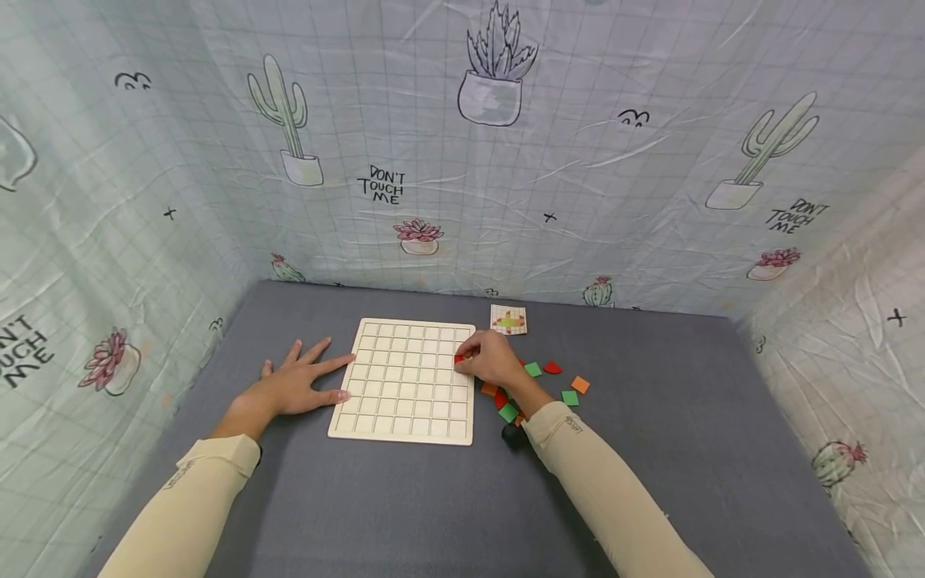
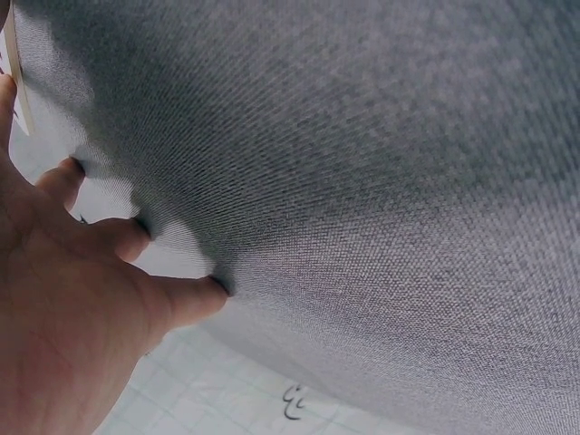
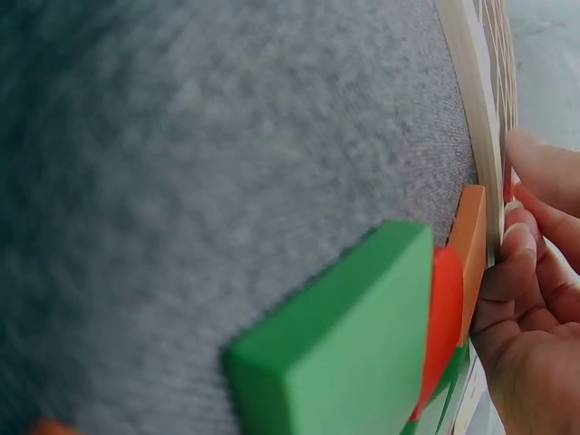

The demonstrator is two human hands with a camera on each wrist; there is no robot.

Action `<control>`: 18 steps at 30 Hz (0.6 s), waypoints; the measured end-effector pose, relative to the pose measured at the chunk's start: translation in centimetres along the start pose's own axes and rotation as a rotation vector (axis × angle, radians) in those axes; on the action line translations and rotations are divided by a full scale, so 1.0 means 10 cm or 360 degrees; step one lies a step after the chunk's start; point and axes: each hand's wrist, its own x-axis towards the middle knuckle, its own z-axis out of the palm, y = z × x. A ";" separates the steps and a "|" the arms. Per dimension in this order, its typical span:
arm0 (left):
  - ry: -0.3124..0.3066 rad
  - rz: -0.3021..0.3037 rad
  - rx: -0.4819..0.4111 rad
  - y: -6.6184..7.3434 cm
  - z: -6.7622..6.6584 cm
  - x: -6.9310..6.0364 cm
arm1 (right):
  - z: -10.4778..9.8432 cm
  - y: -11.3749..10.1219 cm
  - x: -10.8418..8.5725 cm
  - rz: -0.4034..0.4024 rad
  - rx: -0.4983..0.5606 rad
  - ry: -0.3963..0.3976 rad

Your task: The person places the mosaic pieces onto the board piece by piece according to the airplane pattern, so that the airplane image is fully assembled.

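Observation:
A pale wooden board [image 1: 405, 381] with a grid of square recesses lies on the grey table. My left hand [image 1: 296, 383] is spread beside its left edge, thumb and index fingertip touching that edge; in the left wrist view the other fingertips of the hand [image 2: 82, 281] rest on the cloth. My right hand [image 1: 491, 359] pinches a small red piece [image 1: 458, 361] at the board's right edge, in the upper half. The right wrist view shows the hand [image 3: 539, 272] with curled fingers at the board's edge [image 3: 480, 118], the red piece mostly hidden.
Right of the board lie several loose pieces: green [image 1: 570, 397], orange [image 1: 580, 384] and red [image 1: 552, 368], some partly under my right wrist. A patterned card [image 1: 509, 319] lies behind them. A black object [image 1: 514, 436] sits by the right sleeve. Printed cloth [image 1: 448, 144] hangs around the table.

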 end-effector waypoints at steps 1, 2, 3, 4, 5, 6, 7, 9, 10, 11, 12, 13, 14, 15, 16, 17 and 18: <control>0.0003 0.0005 0.0000 0.00 0.00 0.00 | 0.00 0.01 0.00 -0.0005 -0.0002 0.0009; 0.0005 0.0006 -0.0003 0.00 0.00 0.00 | 0.01 0.01 0.00 -0.0011 0.0001 0.0019; 0.0007 0.0007 -0.0004 0.01 0.00 -0.01 | 0.01 0.01 0.00 -0.0014 0.0003 0.0026; 0.0011 0.0011 -0.0002 0.00 0.01 -0.01 | 0.01 0.01 0.01 -0.0017 0.0003 0.0030; 0.0013 0.0015 -0.0003 0.00 0.00 -0.01 | 0.02 0.01 0.01 -0.0017 0.0002 0.0034; 0.0016 0.0019 -0.0005 0.00 0.00 -0.01 | 0.02 0.01 0.01 -0.0018 0.0005 0.0036; 0.0018 0.0021 -0.0005 0.00 0.00 -0.02 | 0.02 0.01 0.01 -0.0016 0.0005 0.0034; 0.0019 0.0024 -0.0006 0.01 0.00 -0.03 | 0.01 0.00 0.01 0.0004 0.0014 0.0019; 0.0016 0.0024 -0.0007 0.01 0.00 -0.02 | 0.00 -0.01 0.01 0.0018 0.0024 0.0010; 0.0014 0.0023 -0.0012 0.01 0.00 -0.02 | -0.01 -0.01 0.00 0.0036 0.0041 0.0002; 0.0011 0.0021 -0.0010 0.01 0.00 -0.02 | -0.03 -0.02 -0.01 0.0049 0.0058 -0.0010; 0.0009 0.0019 -0.0011 0.01 0.00 -0.02 | -0.04 -0.02 -0.02 0.0059 0.0072 -0.0018; 0.0010 0.0020 -0.0008 0.00 0.00 -0.01 | -0.06 -0.02 -0.03 0.0068 0.0087 -0.0023; 0.0008 0.0016 -0.0006 0.00 0.00 -0.01 | -0.08 -0.02 -0.04 0.0072 0.0094 -0.0030; 0.0007 0.0013 -0.0007 -0.01 0.00 0.00 | -0.10 -0.02 -0.05 0.0070 0.0096 -0.0035; 0.0008 0.0012 -0.0009 -0.01 0.00 0.00 | -0.13 -0.02 -0.06 0.0067 0.0097 -0.0042; 0.0011 0.0014 -0.0007 -0.01 0.00 0.00 | -0.16 -0.02 -0.07 0.0062 0.0092 -0.0048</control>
